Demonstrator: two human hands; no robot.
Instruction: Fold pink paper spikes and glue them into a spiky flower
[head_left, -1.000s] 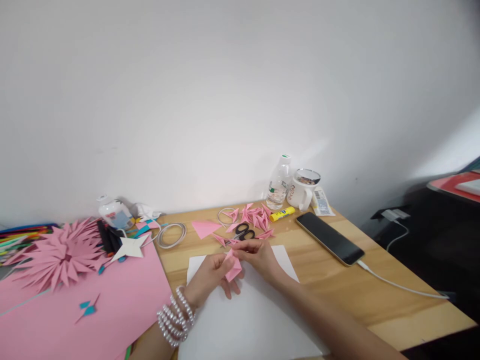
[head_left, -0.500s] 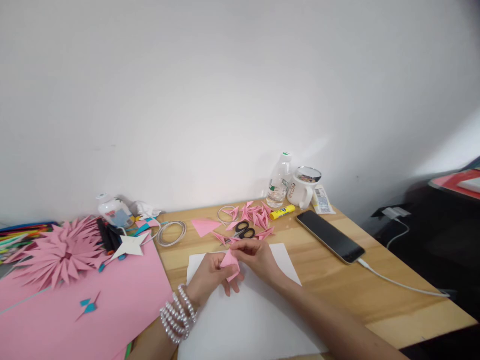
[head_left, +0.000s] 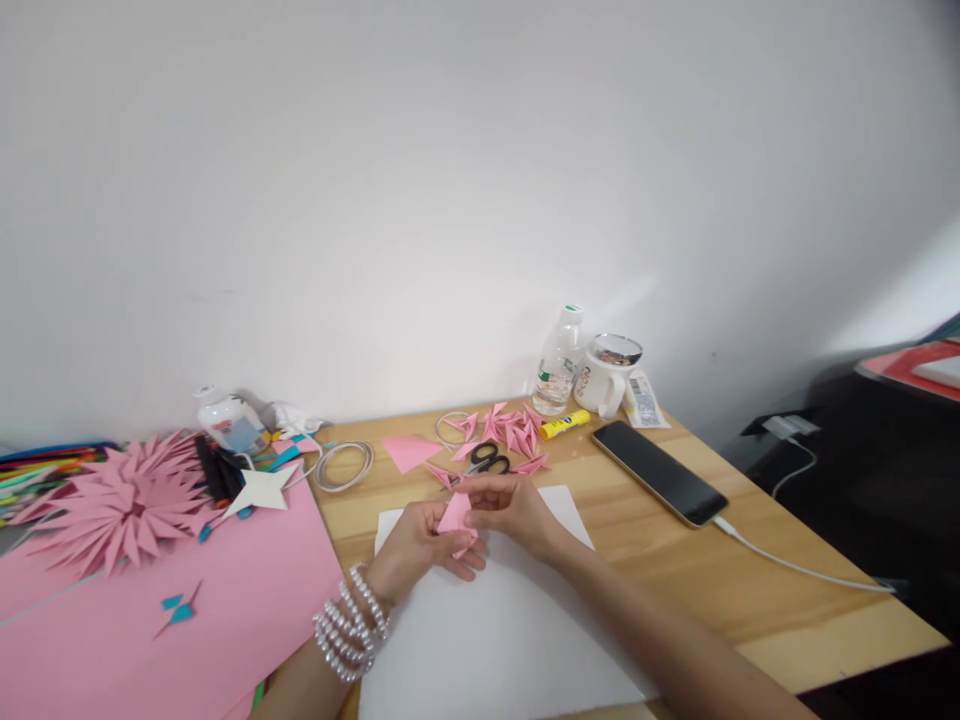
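Both hands meet over a white sheet (head_left: 510,640) on the wooden table (head_left: 675,560). My left hand (head_left: 420,545), with pearl bracelets on the wrist, and my right hand (head_left: 517,510) pinch a small folded pink paper piece (head_left: 456,513) between their fingertips. The piece stands tilted, a little above the sheet. Just behind the hands lie black-handled scissors (head_left: 487,462) among several folded pink paper points (head_left: 514,432).
A large pink sheet (head_left: 150,620) with a spiky pink paper flower (head_left: 120,500) and a white star (head_left: 259,492) covers the left. At the back stand a yellow glue stick (head_left: 564,425), a water bottle (head_left: 559,362) and a mug (head_left: 606,375). A phone (head_left: 658,472) with cable lies right.
The hands have turned the pink piece and lifted it slightly; it now stands more upright between the fingertips. Nothing else on the table has moved.
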